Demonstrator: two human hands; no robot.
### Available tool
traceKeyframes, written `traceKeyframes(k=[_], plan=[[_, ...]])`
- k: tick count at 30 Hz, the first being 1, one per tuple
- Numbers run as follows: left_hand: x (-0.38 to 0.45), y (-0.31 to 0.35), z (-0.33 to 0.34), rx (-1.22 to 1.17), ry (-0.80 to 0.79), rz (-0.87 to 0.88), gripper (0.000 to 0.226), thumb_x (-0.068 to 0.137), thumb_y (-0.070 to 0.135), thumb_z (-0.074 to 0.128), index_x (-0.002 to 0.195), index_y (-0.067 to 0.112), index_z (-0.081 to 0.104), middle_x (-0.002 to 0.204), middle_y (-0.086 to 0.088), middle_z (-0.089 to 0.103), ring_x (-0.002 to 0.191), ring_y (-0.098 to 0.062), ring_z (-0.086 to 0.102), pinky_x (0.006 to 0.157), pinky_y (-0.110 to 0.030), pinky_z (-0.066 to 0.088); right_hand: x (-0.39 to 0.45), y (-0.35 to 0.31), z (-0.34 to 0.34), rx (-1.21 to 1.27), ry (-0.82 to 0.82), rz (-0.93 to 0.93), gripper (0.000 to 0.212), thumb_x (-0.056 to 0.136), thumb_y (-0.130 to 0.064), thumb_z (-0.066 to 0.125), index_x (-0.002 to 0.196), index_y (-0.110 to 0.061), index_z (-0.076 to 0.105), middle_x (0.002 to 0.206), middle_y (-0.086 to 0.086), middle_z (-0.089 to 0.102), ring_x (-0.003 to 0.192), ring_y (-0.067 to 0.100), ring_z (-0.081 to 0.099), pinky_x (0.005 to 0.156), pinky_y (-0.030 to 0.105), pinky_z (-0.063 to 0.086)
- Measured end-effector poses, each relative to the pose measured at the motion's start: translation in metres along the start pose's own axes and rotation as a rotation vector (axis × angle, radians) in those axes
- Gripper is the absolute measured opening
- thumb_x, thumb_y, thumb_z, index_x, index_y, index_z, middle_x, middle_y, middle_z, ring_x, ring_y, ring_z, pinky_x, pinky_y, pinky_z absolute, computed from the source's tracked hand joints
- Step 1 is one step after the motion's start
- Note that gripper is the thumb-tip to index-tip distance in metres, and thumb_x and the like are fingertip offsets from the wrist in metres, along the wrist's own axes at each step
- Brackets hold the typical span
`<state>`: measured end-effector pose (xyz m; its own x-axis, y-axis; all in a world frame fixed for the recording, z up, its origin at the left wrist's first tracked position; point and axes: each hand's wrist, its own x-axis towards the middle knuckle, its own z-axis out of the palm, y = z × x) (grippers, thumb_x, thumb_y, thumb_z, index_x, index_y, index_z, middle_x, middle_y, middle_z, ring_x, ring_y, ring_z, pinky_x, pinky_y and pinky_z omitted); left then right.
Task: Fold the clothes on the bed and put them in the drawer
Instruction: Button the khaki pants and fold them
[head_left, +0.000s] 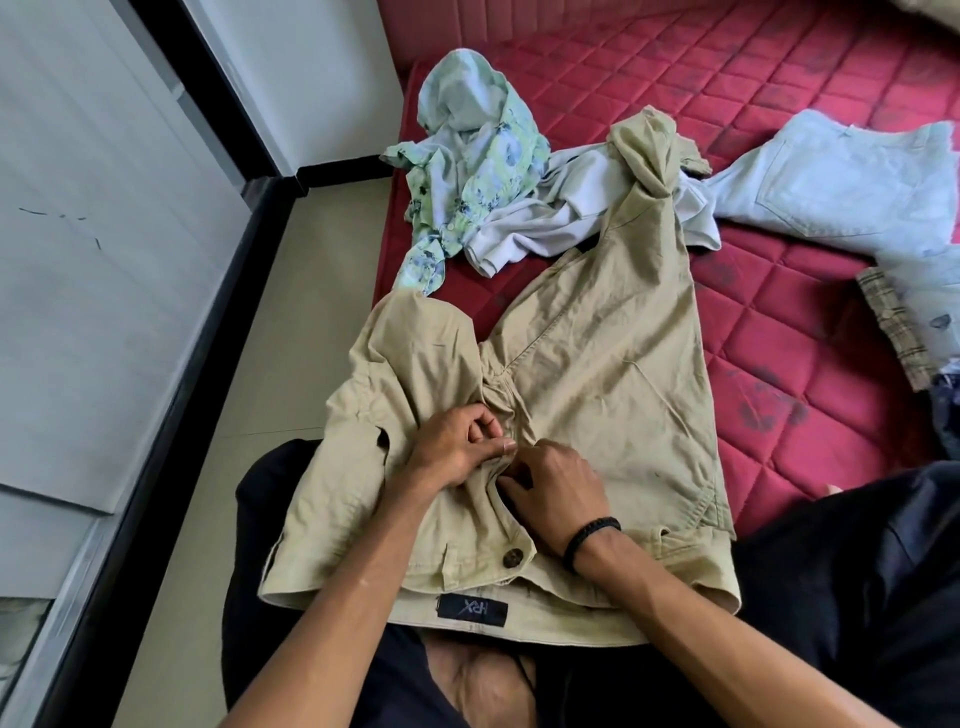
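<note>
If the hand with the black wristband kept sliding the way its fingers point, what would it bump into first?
Almost at once, the left hand. The right hand points up and left along the fly of the beige trousers, and the two hands' fingertips look nearly touching, though depth is hard to judge.

Soft, even daylight is filling the frame — no hard shadows, only faint shading under the folds of the khaki trousers (587, 374) and beneath the forearms. The white wall panels (93, 291) at left are reading bright, slightly washed out, w/ mild glare. Wide-angle lens is bending straight lines toward the edges — esp. the black floor trim (171, 395). Centre is staying fairly sharp; corners and far mattress (779, 67) are looking softer, a bit smeared.
</note>
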<state>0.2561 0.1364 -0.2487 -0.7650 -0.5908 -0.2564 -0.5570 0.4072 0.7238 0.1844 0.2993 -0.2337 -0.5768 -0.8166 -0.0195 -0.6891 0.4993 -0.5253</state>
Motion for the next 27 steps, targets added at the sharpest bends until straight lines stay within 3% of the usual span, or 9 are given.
traceKeyframes(k=[4,10,13,19,27], plan=[[0.001,0.001,0.001,-0.028,0.011,-0.016,0.027,0.081,0.035,0.086,0.089,0.015,0.071,0.054,0.01,0.055,0.04,0.001,0.045,0.043,-0.013,0.033,-0.001,-0.001,0.002,0.01,0.006,-0.039,0.02,0.093,-0.036,0.062,0.1,-0.022,0.075,0.097,0.001,0.066,0.088,0.027,0.064,0.068,0.033,0.043],[0.002,0.0,0.001,-0.009,0.015,-0.032,0.025,0.082,0.038,0.085,0.089,0.018,0.071,0.053,0.009,0.056,0.037,0.001,0.045,0.04,-0.016,0.033,0.006,0.0,-0.002,0.098,-0.044,0.001,0.022,0.088,-0.025,0.065,0.105,-0.027,0.079,0.1,0.003,0.074,0.09,0.027,0.068,0.073,0.033,0.053],[0.002,0.001,0.0,0.016,0.017,-0.031,0.024,0.082,0.04,0.084,0.089,0.02,0.072,0.053,0.01,0.055,0.039,0.002,0.045,0.041,-0.015,0.034,0.004,-0.001,0.003,0.046,-0.01,-0.02,0.023,0.093,-0.029,0.06,0.11,-0.028,0.076,0.101,0.002,0.068,0.088,0.027,0.066,0.068,0.032,0.047],[0.001,0.002,0.001,0.068,0.031,-0.015,0.018,0.088,0.037,0.079,0.091,0.021,0.071,0.058,0.008,0.059,0.041,0.001,0.049,0.042,-0.014,0.036,0.006,-0.004,0.002,-0.096,-0.057,-0.053,0.03,0.1,-0.03,0.049,0.125,-0.022,0.061,0.114,0.004,0.06,0.095,0.031,0.066,0.07,0.04,0.055],[0.004,-0.001,0.002,0.016,-0.001,-0.045,0.023,0.08,0.041,0.085,0.082,0.026,0.068,0.053,0.011,0.054,0.046,-0.002,0.045,0.05,-0.022,0.038,0.014,0.005,-0.001,-0.046,-0.158,-0.048,0.016,0.096,-0.028,0.056,0.102,-0.014,0.062,0.108,0.005,0.059,0.096,0.029,0.061,0.072,0.032,0.039]])
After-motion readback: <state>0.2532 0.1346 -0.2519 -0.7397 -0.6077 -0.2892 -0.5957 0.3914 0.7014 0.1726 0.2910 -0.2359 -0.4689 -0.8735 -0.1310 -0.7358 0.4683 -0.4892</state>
